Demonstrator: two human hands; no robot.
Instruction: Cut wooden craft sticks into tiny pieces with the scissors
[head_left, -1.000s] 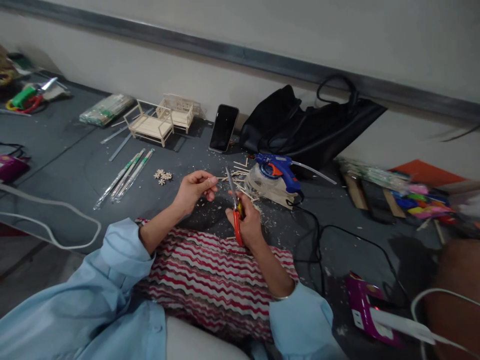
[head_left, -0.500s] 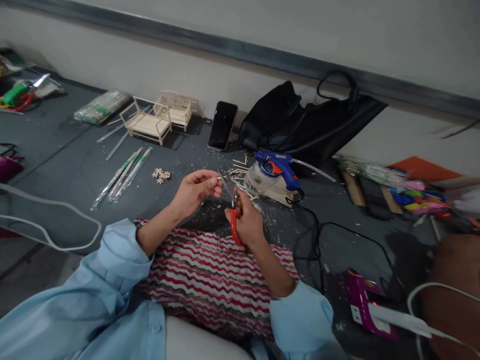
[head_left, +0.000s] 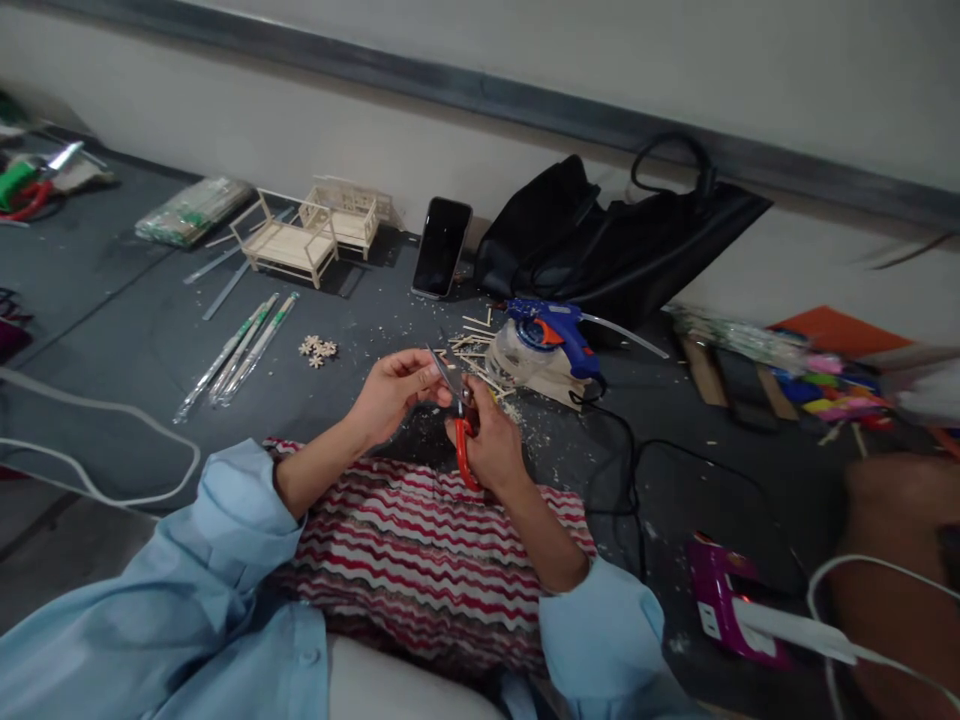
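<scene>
My right hand (head_left: 491, 440) grips a pair of scissors (head_left: 463, 455) with red handles, blades pointing up and left. Pinched in my left hand (head_left: 396, 392) is a small wooden stick, mostly hidden by the fingers, close against the blades. Beyond my hands, cut stick pieces (head_left: 480, 325) and shavings lie scattered on the dark table. Beside them a blue glue gun (head_left: 559, 328) rests on a clear jar (head_left: 510, 352). A snowflake-shaped wooden piece (head_left: 318, 350) lies to the left of my left hand.
Miniature stick furniture (head_left: 289, 248), wrapped stick packs (head_left: 240, 350) and a propped phone (head_left: 442, 247) stand toward the wall. A black bag (head_left: 600, 240) leans there too. Black cords (head_left: 634, 470) run right, near a purple power strip (head_left: 724, 590) and another person's arm (head_left: 892, 560).
The scissor blades look closer together and nearer my left fingers. The stick end seen between fingers and blades is now harder to see. My view has shifted slightly.
</scene>
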